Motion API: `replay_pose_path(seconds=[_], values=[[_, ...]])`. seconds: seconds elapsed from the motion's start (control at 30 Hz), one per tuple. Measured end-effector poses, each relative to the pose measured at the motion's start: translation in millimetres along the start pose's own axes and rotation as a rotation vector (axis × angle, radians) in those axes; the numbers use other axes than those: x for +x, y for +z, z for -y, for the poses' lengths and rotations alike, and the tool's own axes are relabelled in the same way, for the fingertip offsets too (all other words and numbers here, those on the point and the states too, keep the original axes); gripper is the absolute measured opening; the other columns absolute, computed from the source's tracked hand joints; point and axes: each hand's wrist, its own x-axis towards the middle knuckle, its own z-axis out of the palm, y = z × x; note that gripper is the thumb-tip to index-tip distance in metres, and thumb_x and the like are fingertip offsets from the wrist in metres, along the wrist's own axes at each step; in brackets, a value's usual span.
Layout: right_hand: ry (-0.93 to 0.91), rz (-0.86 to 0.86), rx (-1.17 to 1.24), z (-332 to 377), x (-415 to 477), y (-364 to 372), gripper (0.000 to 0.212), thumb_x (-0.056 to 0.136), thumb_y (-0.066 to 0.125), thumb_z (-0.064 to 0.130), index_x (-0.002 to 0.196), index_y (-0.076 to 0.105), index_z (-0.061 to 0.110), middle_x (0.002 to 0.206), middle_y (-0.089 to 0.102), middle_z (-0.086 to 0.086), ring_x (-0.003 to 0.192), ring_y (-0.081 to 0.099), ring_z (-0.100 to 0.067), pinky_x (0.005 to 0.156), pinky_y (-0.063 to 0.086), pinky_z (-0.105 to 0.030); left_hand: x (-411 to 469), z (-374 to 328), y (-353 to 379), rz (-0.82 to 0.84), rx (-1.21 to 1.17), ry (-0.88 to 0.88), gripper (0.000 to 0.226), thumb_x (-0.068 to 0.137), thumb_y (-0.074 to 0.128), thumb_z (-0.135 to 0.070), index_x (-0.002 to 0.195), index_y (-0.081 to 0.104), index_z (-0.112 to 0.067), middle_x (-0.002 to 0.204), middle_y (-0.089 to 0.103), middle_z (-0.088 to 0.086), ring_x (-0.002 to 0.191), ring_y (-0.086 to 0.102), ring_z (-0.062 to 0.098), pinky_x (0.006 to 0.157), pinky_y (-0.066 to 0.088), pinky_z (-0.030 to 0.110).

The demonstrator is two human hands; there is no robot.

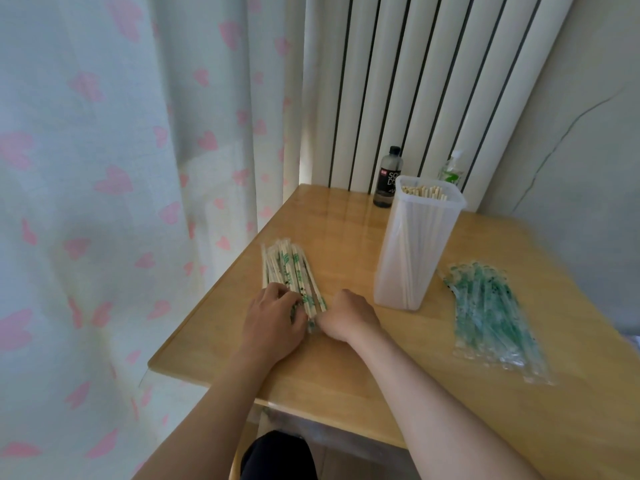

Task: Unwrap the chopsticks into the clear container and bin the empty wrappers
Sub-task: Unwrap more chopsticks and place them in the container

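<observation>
A pile of wrapped chopsticks (287,268) with green print lies at the left side of the wooden table (346,362). My left hand (272,323) rests on the near end of that pile, its fingers curled over several of the wrapped chopsticks. My right hand (348,315) is just right of the pile's near end, fingers curled against a wrapped pair there; the grip itself is hidden. A tall clear container (415,251) holding several bare chopsticks stands upright at the middle right. A heap of empty green-printed wrappers (491,317) lies to its right.
A dark bottle (388,178) stands at the table's back edge, a green-and-clear plastic packet (452,171) behind the container. A white radiator (415,81) and a heart-patterned curtain (104,202) border the table. My dark-clad knee (277,455) shows below the table's near edge.
</observation>
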Motion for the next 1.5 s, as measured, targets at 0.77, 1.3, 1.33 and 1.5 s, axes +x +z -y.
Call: replay_pose_path(seconds=[0.77,1.3,1.33,1.5], values=[[-0.003,-0.127,0.131,-22.4,-3.6,-0.2,0.032,0.090,0.056,0.034,0.064,0.048,0.018,0.063,0.053,0.002,0.058,0.050,-0.022,0.051,0.035,-0.029,-0.1,-3.7,-2.8,0.000,-0.023,0.006,0.029,0.085,0.054,-0.028,0.101,0.075,-0.016,0.103,0.063,0.004,0.096,0.060,0.029,0.084,0.051,0.041],[-0.112,-0.253,1.134,-90.9,-36.9,-46.5,0.015,0.091,0.057,-0.009,0.083,0.068,-0.004,0.059,0.059,-0.009,0.054,0.054,-0.021,0.047,0.047,-0.032,1.8,-43.2,-2.5,-0.176,0.309,0.564,0.040,0.087,0.054,-0.040,0.113,0.067,-0.012,0.106,0.066,0.009,0.098,0.064,0.032,0.090,0.051,0.047],[-0.121,-0.253,1.182,-95.6,-37.5,-53.9,0.016,0.091,0.056,-0.011,0.083,0.068,-0.003,0.060,0.060,-0.010,0.054,0.054,-0.022,0.047,0.046,-0.032,5.5,-52.8,-1.7,-0.166,0.296,0.600,0.034,0.093,0.050,-0.039,0.105,0.067,-0.012,0.093,0.064,0.007,0.083,0.065,0.030,0.073,0.055,0.044],[-0.155,-0.168,1.618,-107.5,-43.6,-75.0,0.010,0.096,0.064,0.006,0.099,0.065,-0.003,0.066,0.058,-0.010,0.058,0.053,-0.020,0.048,0.043,-0.028,19.9,-92.9,-1.7,-0.251,0.375,0.602,0.033,0.101,0.042,-0.036,0.083,0.062,-0.017,0.067,0.054,0.000,0.053,0.058,0.025,0.036,0.032,0.027]])
